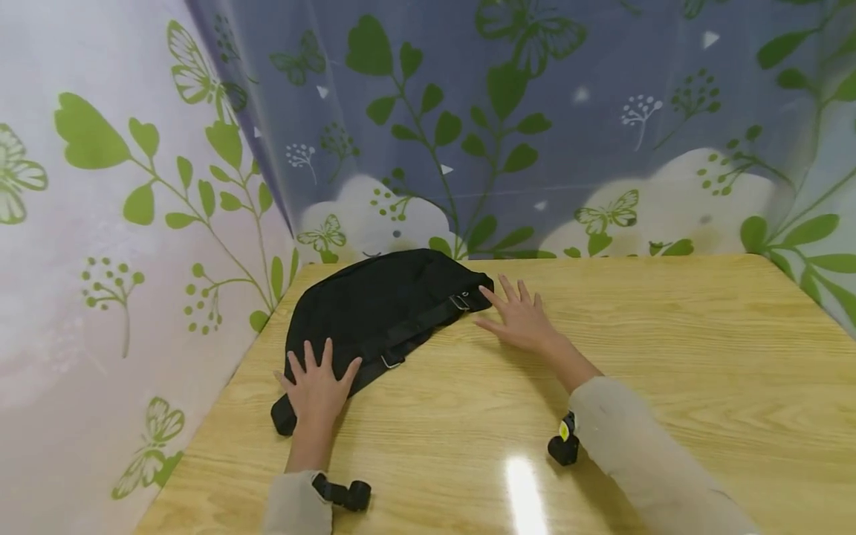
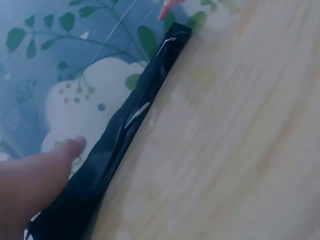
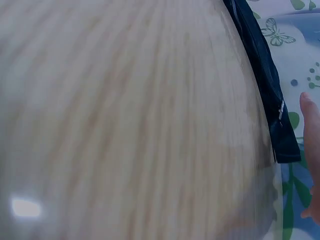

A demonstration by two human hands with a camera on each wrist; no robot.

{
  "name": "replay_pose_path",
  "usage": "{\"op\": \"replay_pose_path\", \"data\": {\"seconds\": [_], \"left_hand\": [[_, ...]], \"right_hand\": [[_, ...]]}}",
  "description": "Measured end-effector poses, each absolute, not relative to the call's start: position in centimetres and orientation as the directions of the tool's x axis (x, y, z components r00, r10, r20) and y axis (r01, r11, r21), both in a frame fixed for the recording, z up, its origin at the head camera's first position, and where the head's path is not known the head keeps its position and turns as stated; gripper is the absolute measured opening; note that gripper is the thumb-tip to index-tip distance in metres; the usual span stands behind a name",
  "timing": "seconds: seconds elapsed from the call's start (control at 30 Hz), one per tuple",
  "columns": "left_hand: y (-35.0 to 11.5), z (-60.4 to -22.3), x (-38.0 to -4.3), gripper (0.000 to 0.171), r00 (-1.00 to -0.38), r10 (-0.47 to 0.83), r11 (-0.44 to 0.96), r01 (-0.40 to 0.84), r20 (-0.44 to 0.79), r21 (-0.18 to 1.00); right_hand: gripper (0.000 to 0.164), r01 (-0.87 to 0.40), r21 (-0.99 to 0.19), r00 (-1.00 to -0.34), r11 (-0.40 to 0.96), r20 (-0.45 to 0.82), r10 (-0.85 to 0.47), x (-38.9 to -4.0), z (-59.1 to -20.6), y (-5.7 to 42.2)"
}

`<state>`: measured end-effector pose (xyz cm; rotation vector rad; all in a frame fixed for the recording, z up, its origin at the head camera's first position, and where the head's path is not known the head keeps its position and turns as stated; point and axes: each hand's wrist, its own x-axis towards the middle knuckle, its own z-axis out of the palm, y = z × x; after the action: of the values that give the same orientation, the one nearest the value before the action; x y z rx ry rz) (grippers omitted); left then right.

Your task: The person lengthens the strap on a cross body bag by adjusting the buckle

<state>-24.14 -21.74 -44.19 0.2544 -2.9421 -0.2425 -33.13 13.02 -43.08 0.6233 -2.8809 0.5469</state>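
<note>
A black fabric bag [image 1: 374, 305], shaped like a half-moon waist bag, lies flat on the wooden table. A black strap with metal buckles [image 1: 393, 360] runs along its near edge. My left hand [image 1: 319, 386] is spread over the bag's left end; whether it presses on the fabric cannot be told. At the bag's right end my right hand [image 1: 521, 319] is spread, its fingertips close to the corner. In the left wrist view the thumb [image 2: 45, 172] shows beside the dark bag [image 2: 115, 135]. The right wrist view has the bag [image 3: 267, 80] near the right hand [image 3: 312, 145].
The light wooden table [image 1: 669, 334] extends to the right of the bag. Behind it hangs a blue curtain [image 1: 588, 111] with leaves and butterflies, and a pale patterned curtain [image 1: 100, 245] stands along the left edge. Small black wrist cameras [image 1: 357, 495] are strapped to both sleeves.
</note>
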Motion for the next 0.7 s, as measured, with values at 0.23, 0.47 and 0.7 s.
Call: {"op": "replay_pose_path", "data": {"seconds": [0.23,0.47,0.7], "left_hand": [[-21.9,-45.2,-24.2,0.077,-0.966,-0.218,0.957,-0.184,0.138,0.224],[-22.3,-45.6,-24.3,0.071,-0.966,-0.189,0.970,-0.155,0.179,0.190],[-23.0,-45.9,-24.3,0.070,-0.970,-0.165,0.973,-0.129,0.182,0.192]], "right_hand": [[0.068,-0.435,-0.298,-0.900,0.850,0.184,-0.396,-34.3,-43.4,12.2],[0.069,-0.410,-0.337,-0.911,0.848,0.116,-0.395,-34.5,-44.0,12.3],[0.068,-0.432,-0.289,-0.902,0.854,0.146,-0.407,-34.0,-44.3,12.9]]}}
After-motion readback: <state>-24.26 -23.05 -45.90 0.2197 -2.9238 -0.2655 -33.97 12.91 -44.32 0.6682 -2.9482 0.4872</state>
